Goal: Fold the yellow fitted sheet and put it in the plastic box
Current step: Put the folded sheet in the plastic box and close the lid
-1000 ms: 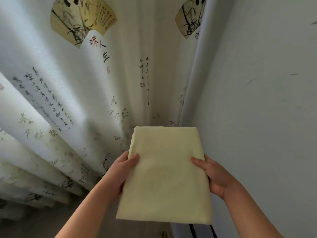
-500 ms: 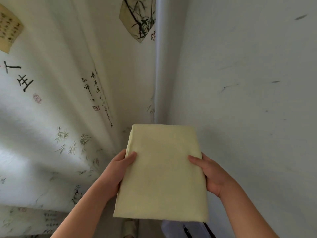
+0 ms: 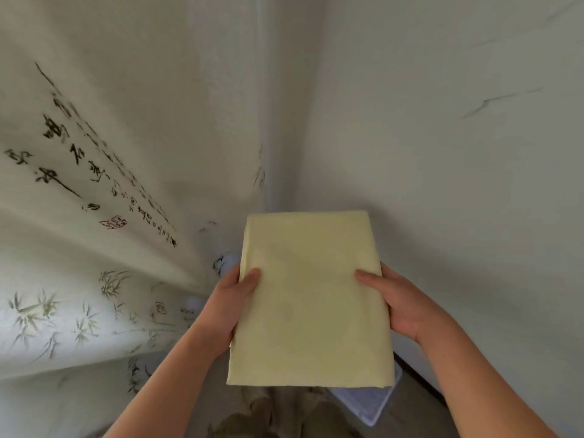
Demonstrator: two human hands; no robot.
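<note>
Head view looks down into a room corner: a printed curtain (image 3: pixel 94 184) hangs on our left and a plain wall (image 3: pixel 458 184) stands on our right. Between them we hold the yellow fitted sheet (image 3: pixel 309 295) in the air, already folded into a thick flat rectangle. Our left hand (image 3: pixel 227 305) and right hand (image 3: pixel 401 305) grip its long sides near the middle, each thumb laid on top and the other fingers curled underneath, out of sight. We judge that the far end could sag, or the layers slide open, if we tilt the bundle while lowering it. A pale translucent thing (image 3: pixel 363 403) peeks out below the sheet's near edge. It may be where the sheet goes, but we cannot tell, and because the sheet hides most of it we could set the bundle down off target. We count one curtain, one wall, one sheet, two hands and one pale thing.
</note>
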